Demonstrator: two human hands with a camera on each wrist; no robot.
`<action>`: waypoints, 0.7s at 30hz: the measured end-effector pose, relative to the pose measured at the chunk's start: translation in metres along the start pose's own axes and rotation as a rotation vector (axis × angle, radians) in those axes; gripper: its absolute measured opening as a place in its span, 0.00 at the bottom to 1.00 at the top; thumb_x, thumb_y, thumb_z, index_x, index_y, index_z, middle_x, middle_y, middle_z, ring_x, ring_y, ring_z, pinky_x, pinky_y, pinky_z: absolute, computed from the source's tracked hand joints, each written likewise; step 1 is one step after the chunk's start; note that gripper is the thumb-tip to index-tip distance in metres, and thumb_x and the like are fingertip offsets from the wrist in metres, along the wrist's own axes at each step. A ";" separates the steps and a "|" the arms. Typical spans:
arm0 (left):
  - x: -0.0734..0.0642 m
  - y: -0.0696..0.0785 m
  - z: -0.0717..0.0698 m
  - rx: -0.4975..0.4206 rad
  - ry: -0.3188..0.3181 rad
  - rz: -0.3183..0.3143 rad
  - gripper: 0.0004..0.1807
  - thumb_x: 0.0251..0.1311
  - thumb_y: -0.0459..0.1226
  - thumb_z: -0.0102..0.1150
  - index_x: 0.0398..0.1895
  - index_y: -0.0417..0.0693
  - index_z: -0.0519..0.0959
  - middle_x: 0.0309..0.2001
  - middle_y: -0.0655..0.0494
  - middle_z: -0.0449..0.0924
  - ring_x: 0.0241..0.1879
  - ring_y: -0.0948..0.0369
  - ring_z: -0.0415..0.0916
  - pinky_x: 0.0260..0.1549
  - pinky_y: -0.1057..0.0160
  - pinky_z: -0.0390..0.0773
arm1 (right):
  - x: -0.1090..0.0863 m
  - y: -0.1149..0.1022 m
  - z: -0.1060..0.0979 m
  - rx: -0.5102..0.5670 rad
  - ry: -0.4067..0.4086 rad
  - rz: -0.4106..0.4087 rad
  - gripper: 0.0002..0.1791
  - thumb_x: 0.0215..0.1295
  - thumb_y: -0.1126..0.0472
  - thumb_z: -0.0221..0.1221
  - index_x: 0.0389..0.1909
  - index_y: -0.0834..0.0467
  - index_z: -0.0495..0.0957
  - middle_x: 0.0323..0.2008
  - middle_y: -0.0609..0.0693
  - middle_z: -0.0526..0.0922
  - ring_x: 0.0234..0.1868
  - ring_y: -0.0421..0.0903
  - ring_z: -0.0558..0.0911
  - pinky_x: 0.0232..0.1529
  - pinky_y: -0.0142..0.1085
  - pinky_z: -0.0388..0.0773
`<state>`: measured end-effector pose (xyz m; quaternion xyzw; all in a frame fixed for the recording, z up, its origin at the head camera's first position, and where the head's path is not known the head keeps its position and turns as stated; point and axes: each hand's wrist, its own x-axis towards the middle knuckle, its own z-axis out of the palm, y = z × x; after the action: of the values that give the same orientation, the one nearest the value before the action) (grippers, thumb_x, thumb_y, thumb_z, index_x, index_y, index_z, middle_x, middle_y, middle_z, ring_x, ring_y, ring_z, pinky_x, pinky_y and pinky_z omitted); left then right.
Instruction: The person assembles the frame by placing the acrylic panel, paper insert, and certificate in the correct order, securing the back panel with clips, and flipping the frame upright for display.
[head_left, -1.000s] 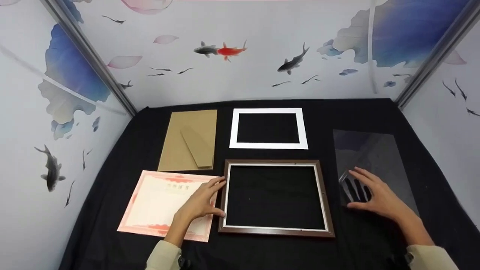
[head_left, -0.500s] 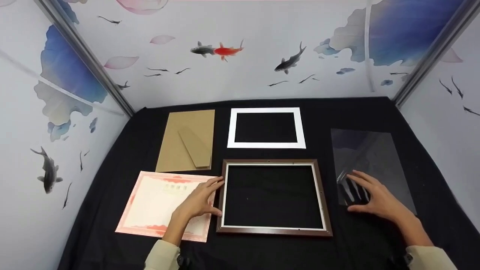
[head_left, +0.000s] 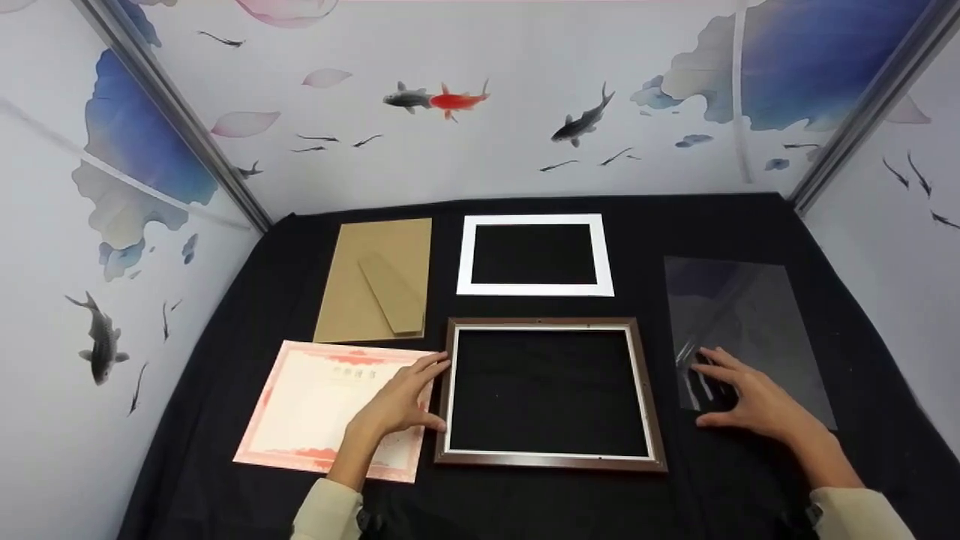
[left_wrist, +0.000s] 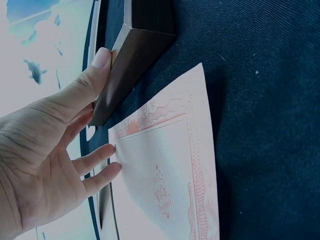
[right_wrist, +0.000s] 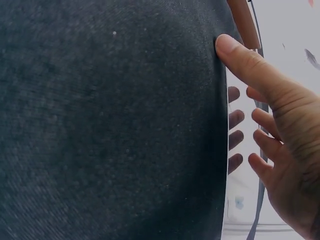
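Note:
In the head view, a brown picture frame (head_left: 551,463) with a pale inner lip lies flat at the centre. My left hand (head_left: 391,405) rests at its left side, thumb and forefinger against the frame's edge, above a pink-bordered certificate (head_left: 315,397). In the left wrist view, the thumb touches the frame's dark side (left_wrist: 135,55), while the other fingers extend over the certificate (left_wrist: 165,165). My right hand (head_left: 765,405) is spread, with slightly bent fingers, over the near left part of a clear plastic sheet (head_left: 757,315). In the right wrist view, its fingertips hang just above their reflections.
A brown backing board (head_left: 375,277) with a folded stand lies behind the certificate. Beyond the frame is a white mat (head_left: 536,290) with a cut-out middle. A black cloth (head_left: 540,510) covers the table; printed panels (head_left: 480,165) enclose its back and sides.
My right fingers have dipped slightly toward the plastic sheet. The left hand stays at the frame, and the laid-out pieces have not moved.

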<state>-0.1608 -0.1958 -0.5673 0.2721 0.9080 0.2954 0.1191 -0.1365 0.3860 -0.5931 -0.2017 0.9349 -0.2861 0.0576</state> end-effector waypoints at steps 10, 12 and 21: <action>0.000 -0.001 0.000 -0.012 -0.007 -0.015 0.55 0.43 0.44 0.84 0.75 0.40 0.65 0.76 0.48 0.57 0.70 0.41 0.59 0.66 0.41 0.61 | 0.002 -0.002 -0.003 -0.081 -0.006 -0.001 0.45 0.52 0.41 0.76 0.65 0.64 0.77 0.70 0.65 0.68 0.63 0.70 0.71 0.54 0.66 0.71; -0.001 -0.002 0.000 -0.011 -0.006 -0.009 0.55 0.43 0.44 0.84 0.75 0.40 0.65 0.76 0.47 0.58 0.71 0.41 0.59 0.66 0.41 0.61 | 0.002 -0.003 -0.003 -0.096 -0.010 -0.001 0.44 0.53 0.42 0.76 0.64 0.65 0.77 0.69 0.65 0.69 0.61 0.69 0.74 0.53 0.65 0.72; 0.001 0.000 0.000 -0.004 -0.016 -0.008 0.55 0.44 0.44 0.83 0.76 0.40 0.64 0.77 0.48 0.57 0.71 0.42 0.59 0.66 0.42 0.61 | 0.005 -0.006 -0.008 -0.142 -0.011 -0.025 0.43 0.50 0.43 0.77 0.62 0.65 0.78 0.67 0.65 0.70 0.62 0.70 0.73 0.52 0.66 0.72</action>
<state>-0.1617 -0.1957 -0.5674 0.2706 0.9076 0.2944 0.1282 -0.1410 0.3836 -0.5837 -0.2184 0.9500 -0.2185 0.0446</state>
